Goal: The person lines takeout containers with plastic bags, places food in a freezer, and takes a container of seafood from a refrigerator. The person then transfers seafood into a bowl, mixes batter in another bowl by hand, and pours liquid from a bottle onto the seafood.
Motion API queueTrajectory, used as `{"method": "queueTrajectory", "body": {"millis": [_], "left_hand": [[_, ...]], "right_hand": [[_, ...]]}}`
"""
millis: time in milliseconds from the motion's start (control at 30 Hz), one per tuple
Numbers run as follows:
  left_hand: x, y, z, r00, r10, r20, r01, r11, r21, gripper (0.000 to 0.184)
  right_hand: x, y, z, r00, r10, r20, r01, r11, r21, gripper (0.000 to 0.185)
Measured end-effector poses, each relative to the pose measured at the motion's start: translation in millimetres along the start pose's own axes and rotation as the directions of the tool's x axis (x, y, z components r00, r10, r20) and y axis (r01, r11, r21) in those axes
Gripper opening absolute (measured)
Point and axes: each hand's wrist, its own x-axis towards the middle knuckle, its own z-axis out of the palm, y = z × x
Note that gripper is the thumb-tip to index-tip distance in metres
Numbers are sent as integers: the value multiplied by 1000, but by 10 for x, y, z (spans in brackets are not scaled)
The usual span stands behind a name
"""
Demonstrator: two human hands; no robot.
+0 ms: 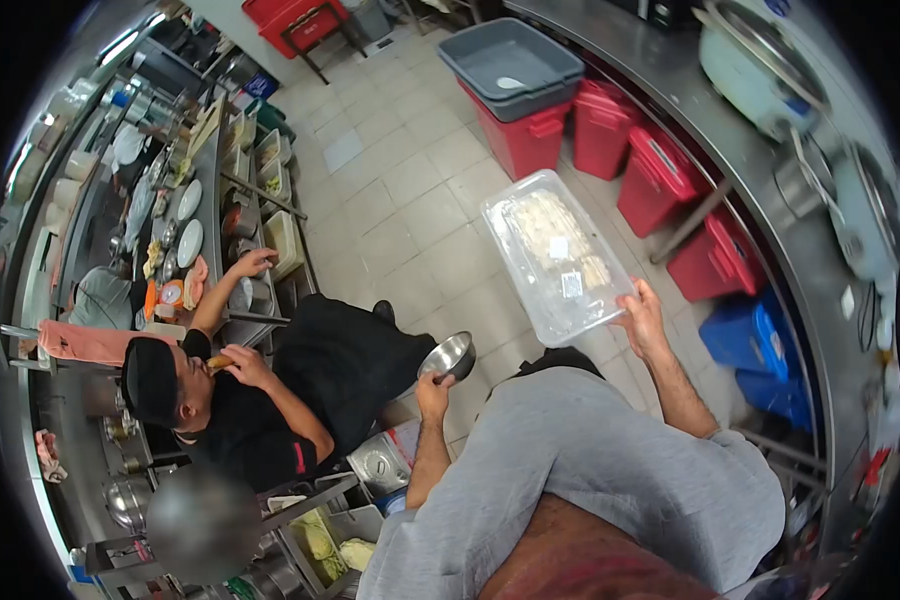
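My left hand (434, 394) grips the rim of a small metal bowl (450, 356), its fingers closed on the edge. The inside of the bowl looks bare. Out to the right, my right hand (642, 318) holds a clear plastic container (520, 268) by its near corner. Pale, lumpy food shows through it, and two white labels are stuck on top. The container hangs over the tiled floor, apart from the bowl. Whether a lid covers it fully I cannot tell.
A co-worker in black (300, 400) stands at the left by the prep counter, eating something brown. On the right, red bins (662, 180) and blue bins (745, 335) line the space under a steel counter (670, 75). Grey tubs (510, 60) sit on one red bin.
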Motion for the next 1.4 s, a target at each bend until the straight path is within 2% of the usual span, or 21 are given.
{"method": "queueTrajectory", "body": {"millis": [67,100,167,233,300,400,433,500,533,600,733,800,900,967,1100,1200,1233,1333,1400], "left_hand": [[423,234,-23,988,46,-145,-50,998,-26,30],[591,326,-44,985,34,-169,-42,998,-40,30],[981,422,-85,976,-98,-197,83,993,-84,29],[1415,448,-70,961,-135,-243,99,983,-156,29],[1958,518,-114,957,-175,-230,145,979,-141,30],[2927,380,-62,962,-152,-228,134,987,-94,31],[3304,318,-32,963,-101,-249,96,995,-34,32],[4098,582,-243,981,-145,-127,128,983,-128,33],[4478,660,-302,978,-156,-141,137,981,-138,33],[5383,806,-465,997,-24,-77,19,998,-61,32],[7030,973,-731,989,18,-144,-22,999,-24,32],[7716,966,-775,976,-131,-177,107,985,-138,33],[8516,680,-769,952,-199,-234,180,978,-102,32],[8772,593,-833,937,-303,-175,297,953,-58,34],[8955,268,-807,799,-582,-153,602,780,171,42],[8982,120,-816,654,-748,-113,752,627,203,46],[9128,104,-803,590,-803,-80,797,564,213,47],[9553,-5,-775,467,-884,-6,852,448,271,48],[10074,-160,-815,444,-896,31,847,430,313,49]], "right_hand": [[705,-191,326,997,-2,73,2,1000,-9,29],[1026,-255,501,994,5,110,-11,999,51,28],[1713,-330,857,984,9,179,-28,994,107,27],[2331,-323,1242,982,-5,190,-21,990,139,24],[2913,-257,1621,980,9,201,-32,993,113,21],[3684,-119,2058,982,36,186,-52,996,77,15],[3908,-114,2214,985,51,166,-65,994,83,14],[4423,-133,2503,987,52,154,-63,996,64,14],[4651,-128,2619,987,57,152,-64,997,42,16],[5084,-231,2897,990,53,130,-57,998,27,14],[6178,-312,3422,996,23,88,-27,998,52,14],[6816,-271,3626,995,38,97,-42,999,34,13],[7826,-260,4017,995,43,86,-43,999,-5,13],[8587,-188,4242,991,63,119,-53,995,-84,13],[9731,-446,5276,994,42,103,-22,982,-188,13],[10568,-556,6021,974,132,187,-95,976,-193,12],[11120,-497,6455,963,159,218,-106,966,-236,12],[11801,-260,7160,948,150,280,-104,980,-172,14],[12156,-146,7643,944,195,265,-167,978,-124,16]]}}
